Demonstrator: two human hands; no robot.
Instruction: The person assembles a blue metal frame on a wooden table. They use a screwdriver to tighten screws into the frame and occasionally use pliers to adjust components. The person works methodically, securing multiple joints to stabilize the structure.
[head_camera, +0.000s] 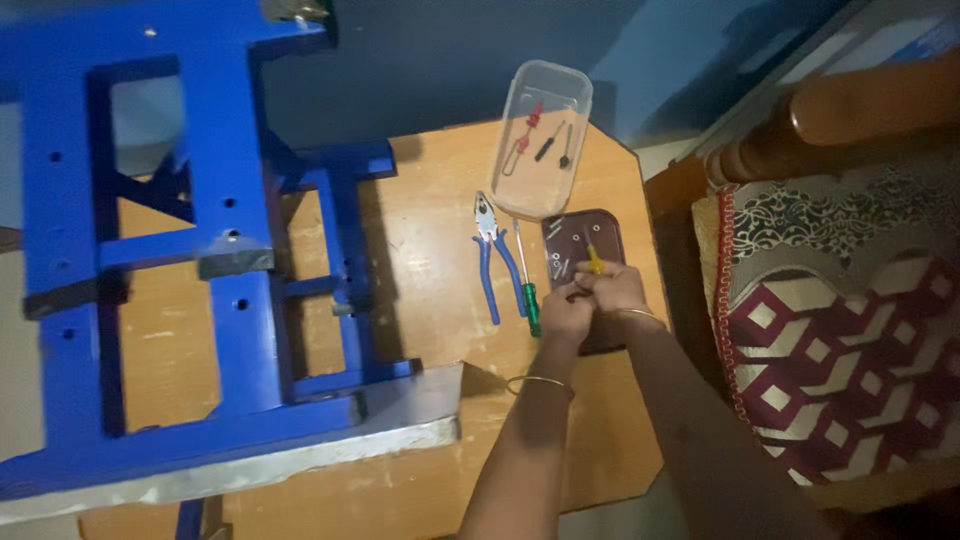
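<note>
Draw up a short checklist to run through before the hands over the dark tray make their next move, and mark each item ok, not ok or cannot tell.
1. Both hands together over the dark tray: left hand, right hand: ok.
2. Yellow-handled tool firmly held: cannot tell.
3. Screws still in the tray: ok.
4. Blue-handled pliers and green-handled screwdriver lying beside the tray: ok.
5. Clear plastic box fully on the wooden table: ok.
6. Blue metal frame apart from the hands: ok.

Both forearms reach forward from the lower edge and converge, each wrist ringed by a thin bangle. The left hand (566, 312) and right hand (612, 290) meet knuckle to knuckle, fingers (590, 283) curled inward and pinched together.
</note>
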